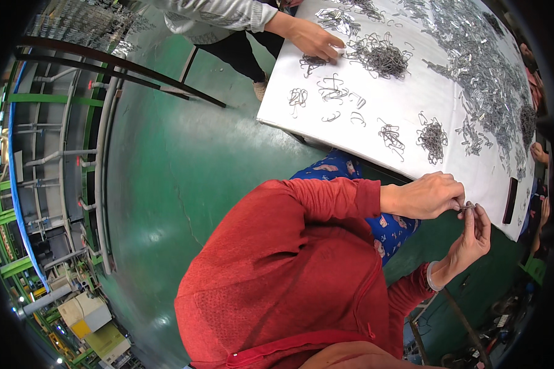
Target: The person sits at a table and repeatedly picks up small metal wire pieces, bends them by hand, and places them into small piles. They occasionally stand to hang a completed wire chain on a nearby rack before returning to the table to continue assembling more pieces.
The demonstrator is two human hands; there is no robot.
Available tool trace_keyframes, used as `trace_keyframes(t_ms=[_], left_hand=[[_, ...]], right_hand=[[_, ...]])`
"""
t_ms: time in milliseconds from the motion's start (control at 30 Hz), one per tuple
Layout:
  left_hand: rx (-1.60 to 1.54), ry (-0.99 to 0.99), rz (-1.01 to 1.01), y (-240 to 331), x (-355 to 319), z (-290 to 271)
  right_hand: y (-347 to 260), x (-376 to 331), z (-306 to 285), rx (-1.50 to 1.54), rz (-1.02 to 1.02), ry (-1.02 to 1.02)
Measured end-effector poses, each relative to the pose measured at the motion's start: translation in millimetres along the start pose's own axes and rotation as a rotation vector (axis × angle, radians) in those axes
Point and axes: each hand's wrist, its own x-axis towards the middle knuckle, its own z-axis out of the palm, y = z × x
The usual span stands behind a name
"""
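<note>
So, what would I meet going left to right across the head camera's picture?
Blue strip → tall grey pipe → co-worker's shoe → leftmost cluster of bent wires → left hand → right hand → black oblong.

small, thin, dark-grey piece [467,207], pinched between left hand [429,195] and right hand [469,238]; partly covered, its exact shape unclear.
</note>
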Motion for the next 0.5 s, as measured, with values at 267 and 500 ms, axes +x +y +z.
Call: trace_keyframes(t_ms=[267,500], left_hand=[[0.033,0.001,0.002,3,-2,-1],[0.139,-0.053,0.041,-5,-10,-2]], right_hand=[[9,-1,10,0.163,0.003,0.067],[19,-11,13,0.308,0.0,0.112]])
